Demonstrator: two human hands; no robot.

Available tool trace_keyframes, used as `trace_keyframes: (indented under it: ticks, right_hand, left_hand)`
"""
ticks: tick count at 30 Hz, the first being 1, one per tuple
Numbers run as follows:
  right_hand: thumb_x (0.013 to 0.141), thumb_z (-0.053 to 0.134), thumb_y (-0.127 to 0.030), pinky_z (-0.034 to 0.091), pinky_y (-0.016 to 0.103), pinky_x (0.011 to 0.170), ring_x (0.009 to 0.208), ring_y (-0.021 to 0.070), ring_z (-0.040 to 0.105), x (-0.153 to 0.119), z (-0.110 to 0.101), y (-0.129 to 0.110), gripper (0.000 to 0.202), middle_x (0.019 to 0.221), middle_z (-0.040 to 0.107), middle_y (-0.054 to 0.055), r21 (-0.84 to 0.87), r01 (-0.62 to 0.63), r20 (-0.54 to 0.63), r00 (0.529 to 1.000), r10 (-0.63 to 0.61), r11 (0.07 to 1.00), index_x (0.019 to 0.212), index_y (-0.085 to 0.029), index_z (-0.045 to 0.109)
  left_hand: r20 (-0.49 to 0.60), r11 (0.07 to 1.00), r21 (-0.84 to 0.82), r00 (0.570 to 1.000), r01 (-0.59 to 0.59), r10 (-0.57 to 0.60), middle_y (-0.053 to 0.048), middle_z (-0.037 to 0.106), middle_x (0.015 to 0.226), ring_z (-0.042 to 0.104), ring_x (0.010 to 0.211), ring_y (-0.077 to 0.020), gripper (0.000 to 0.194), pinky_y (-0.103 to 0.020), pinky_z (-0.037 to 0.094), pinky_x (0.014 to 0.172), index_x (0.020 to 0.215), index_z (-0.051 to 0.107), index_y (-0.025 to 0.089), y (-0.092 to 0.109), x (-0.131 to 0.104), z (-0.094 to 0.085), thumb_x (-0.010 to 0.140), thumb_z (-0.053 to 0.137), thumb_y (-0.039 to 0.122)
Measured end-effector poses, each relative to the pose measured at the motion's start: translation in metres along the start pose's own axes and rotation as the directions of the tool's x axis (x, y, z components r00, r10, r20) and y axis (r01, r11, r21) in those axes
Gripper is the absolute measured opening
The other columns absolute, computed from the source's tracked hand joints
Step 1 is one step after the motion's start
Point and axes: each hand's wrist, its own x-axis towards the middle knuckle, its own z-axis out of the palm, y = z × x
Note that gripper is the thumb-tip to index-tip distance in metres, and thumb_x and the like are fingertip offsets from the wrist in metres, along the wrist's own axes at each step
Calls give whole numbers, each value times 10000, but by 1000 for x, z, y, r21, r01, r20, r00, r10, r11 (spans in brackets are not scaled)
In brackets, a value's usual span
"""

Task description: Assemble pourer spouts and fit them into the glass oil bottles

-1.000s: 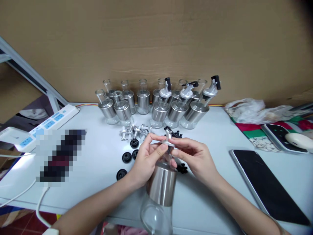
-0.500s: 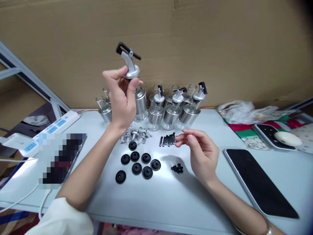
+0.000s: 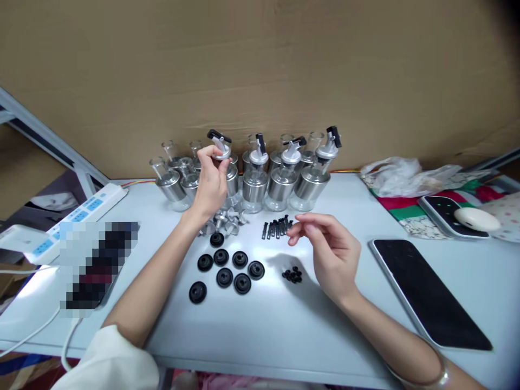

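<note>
At the back of the table my left hand (image 3: 211, 187) pinches the silver base of a pourer spout (image 3: 221, 147) with a black flip lever. The spout sits at the top of a glass and steel bottle (image 3: 233, 181), whose neck is mostly behind my fingers. Beside it stand three bottles fitted with like spouts, one of them a tilted-looking bottle (image 3: 311, 187). My right hand (image 3: 336, 260) hovers over the table, fingers loosely bent and apart, with nothing seen in it. Nearest to it are small black levers (image 3: 277, 228) and tiny black caps (image 3: 293, 275).
Several black ring seals (image 3: 225, 277) lie mid-table, with silver spout parts (image 3: 229, 222) behind them. Spoutless bottles (image 3: 170, 187) stand at back left. A power strip (image 3: 91, 208) and a blurred-out phone lie left; a dark phone (image 3: 433, 295) and plastic bag (image 3: 406, 176) lie right.
My left hand has come down with the pourer spout, from above the bottles to the mouth of one. The right hand has barely moved. The view has shifted slightly.
</note>
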Motion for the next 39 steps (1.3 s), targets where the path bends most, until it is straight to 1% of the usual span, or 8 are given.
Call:
trace_keyframes:
  ticks: [12, 21, 24, 27, 30, 33, 36, 39]
  right_hand:
    - [901, 534, -142, 497, 214, 578, 550, 77, 610, 1, -1, 4, 165, 694, 672, -33, -5, -30, -15, 999, 30, 1000, 957, -222, 668]
    - [884, 558, -219, 479, 251, 582, 562, 115, 585, 4, -4, 3, 102, 640, 637, -29, -196, -105, 124, 984, 131, 975, 961, -203, 622]
    - [863, 588, -232, 452, 265, 583, 624, 141, 578, 5, -3, 1, 98, 685, 636, 4, -433, -21, 352, 916, 190, 901, 922, -180, 646]
    - [828, 666, -288, 436, 319, 696, 748, 183, 583, 4, 0, -1, 150, 747, 650, 25, -557, 184, 590, 774, 230, 810, 925, -173, 670]
    - [727, 764, -392, 407, 368, 761, 809, 220, 584, 2, 3, -1, 330, 768, 655, 26, -606, 309, 685, 671, 284, 733, 962, -180, 669]
    - [686, 798, -382, 414, 365, 758, 803, 225, 603, -1, 4, -1, 400, 783, 661, 34, -626, 332, 709, 619, 338, 706, 998, -171, 661]
    - [746, 763, -247, 443, 342, 742, 771, 212, 617, -3, 6, 1, 296, 785, 672, 46, -641, 304, 708, 589, 389, 705, 1007, -157, 656]
    - [788, 708, -164, 471, 332, 742, 793, 213, 621, -6, 9, 3, 235, 818, 686, 62, -638, 260, 696, 597, 399, 724, 1017, -152, 656]
  left_hand:
    - [33, 997, -9, 996, 79, -79, -47, 389, 1017, 592, 930, -159, 220, -362, 481, 835, 1025, 249, 255, -9, -11, 0, 979, 293, 466]
    - [78, 986, 94, 986, 138, -146, -80, 469, 1088, 564, 1034, -188, 258, -387, 476, 889, 1093, 293, 223, 8, -12, -18, 901, 462, 198]
    - [-51, 982, 94, 986, 165, -161, -108, 417, 1220, 519, 1152, -204, 327, -358, 490, 876, 1148, 300, 230, 27, -23, -29, 880, 476, 166]
    - [-67, 989, 108, 993, 100, -93, -87, 482, 1143, 549, 1061, -199, 214, -362, 484, 837, 1095, 372, 229, 49, -48, -47, 904, 458, 188]
    - [148, 990, 119, 984, 81, -98, -104, 512, 1132, 513, 1096, -224, 233, -393, 476, 856, 1143, 372, 225, 69, -88, -71, 925, 456, 234]
    - [487, 982, 160, 858, 99, -165, -182, 390, 1322, 408, 1253, -294, 457, -503, 419, 980, 1236, 311, 216, 80, -133, -91, 890, 547, 397]
    - [589, 970, 224, 780, 94, -212, -219, 278, 1404, 335, 1324, -321, 582, -504, 444, 973, 1268, 285, 221, 78, -163, -96, 842, 592, 471]
    - [560, 969, 244, 808, 51, -183, -212, 276, 1411, 303, 1353, -319, 545, -521, 419, 1002, 1273, 275, 233, 68, -170, -89, 862, 572, 433]
